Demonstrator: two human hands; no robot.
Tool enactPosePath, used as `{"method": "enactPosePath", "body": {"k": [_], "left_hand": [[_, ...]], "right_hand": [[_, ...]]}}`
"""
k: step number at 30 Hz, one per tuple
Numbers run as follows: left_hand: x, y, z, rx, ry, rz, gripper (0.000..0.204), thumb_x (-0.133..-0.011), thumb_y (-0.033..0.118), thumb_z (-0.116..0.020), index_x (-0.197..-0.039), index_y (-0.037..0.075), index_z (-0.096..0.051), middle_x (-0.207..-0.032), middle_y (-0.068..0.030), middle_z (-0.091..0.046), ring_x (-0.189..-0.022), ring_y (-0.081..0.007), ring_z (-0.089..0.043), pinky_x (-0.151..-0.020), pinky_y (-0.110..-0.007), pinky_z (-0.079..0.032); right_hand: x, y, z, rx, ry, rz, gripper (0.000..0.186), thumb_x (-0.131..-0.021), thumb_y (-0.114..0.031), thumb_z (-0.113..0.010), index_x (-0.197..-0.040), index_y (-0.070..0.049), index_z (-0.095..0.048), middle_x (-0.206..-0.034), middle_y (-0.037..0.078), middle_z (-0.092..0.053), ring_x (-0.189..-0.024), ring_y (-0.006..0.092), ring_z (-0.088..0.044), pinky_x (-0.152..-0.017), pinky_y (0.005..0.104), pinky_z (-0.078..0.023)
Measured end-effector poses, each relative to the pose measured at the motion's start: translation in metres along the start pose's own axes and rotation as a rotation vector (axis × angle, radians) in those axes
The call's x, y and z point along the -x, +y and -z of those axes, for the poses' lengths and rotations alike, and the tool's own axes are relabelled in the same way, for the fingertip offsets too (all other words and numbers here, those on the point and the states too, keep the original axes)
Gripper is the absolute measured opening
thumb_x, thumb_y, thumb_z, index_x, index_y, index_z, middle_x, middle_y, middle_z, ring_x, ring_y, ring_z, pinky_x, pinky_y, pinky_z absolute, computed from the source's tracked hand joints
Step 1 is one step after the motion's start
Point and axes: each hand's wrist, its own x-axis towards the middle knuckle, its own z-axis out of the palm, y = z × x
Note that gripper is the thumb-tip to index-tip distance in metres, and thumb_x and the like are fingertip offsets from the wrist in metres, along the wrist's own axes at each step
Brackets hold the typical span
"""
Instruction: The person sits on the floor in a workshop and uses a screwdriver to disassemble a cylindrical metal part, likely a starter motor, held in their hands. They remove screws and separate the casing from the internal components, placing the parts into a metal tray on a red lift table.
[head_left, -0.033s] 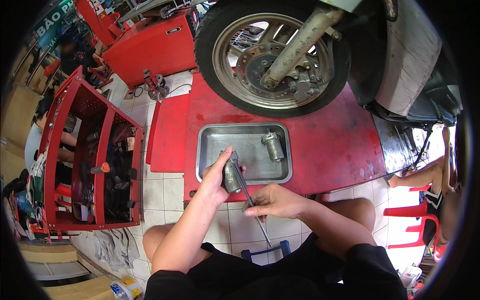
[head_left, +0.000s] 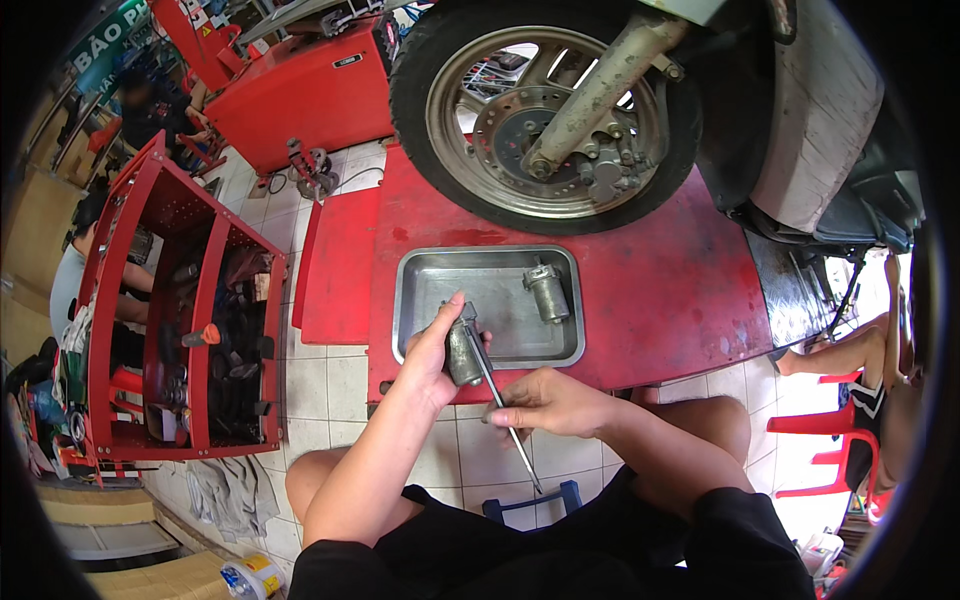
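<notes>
My left hand is wrapped around a cylindrical metal motor, thumb along its upper end, over the near left part of a metal tray. Between the thumb and fingers of my right hand is a long thin metal rod. Its upper end lies against the motor's side; the lower end points down toward my lap. Where exactly the rod meets the motor is partly hidden. A second, similar metal motor rests in the right side of the tray.
The tray sits on a red platform under a motorbike's front wheel. At left stands a red shelf cart with tools and parts. A blue-framed item is between my legs. People sit at both sides, one by a red stool.
My right fingers have shifted slightly on the rod, and the rod catches the light differently. The motor and left hand look unmoved.
</notes>
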Motion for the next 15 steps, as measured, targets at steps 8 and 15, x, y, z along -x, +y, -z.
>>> {"method": "enactPosePath", "body": {"k": [8,15], "left_hand": [[0.002,-0.002,-0.002,0.021,0.017,-0.052,0.043,-0.079,0.037,-0.083,-0.098,0.006,-0.059,-0.082,-0.0084,-0.063,-0.071,-0.0234,-0.067,-0.064,-0.036,-0.058],[0.001,-0.002,0.001,0.037,0.011,-0.039,0.043,-0.079,0.037,-0.083,-0.098,0.007,-0.059,-0.081,-0.0081,-0.063,-0.071,-0.0232,-0.067,-0.064,-0.036,-0.057]], "right_hand": [[-0.001,0.001,0.004,-0.083,-0.006,-0.015,0.046,-0.093,-0.017,-0.07,-0.13,0.005,-0.053,-0.099,0.012,-0.07,-0.096,0.0169,-0.068,-0.076,0.0275,-0.054],[0.005,-0.01,-0.009,-0.334,-0.015,0.081,0.044,-0.087,-0.01,-0.075,-0.123,0.008,-0.057,-0.089,0.011,-0.068,-0.08,0.0155,-0.067,-0.07,0.0256,-0.053]]}}
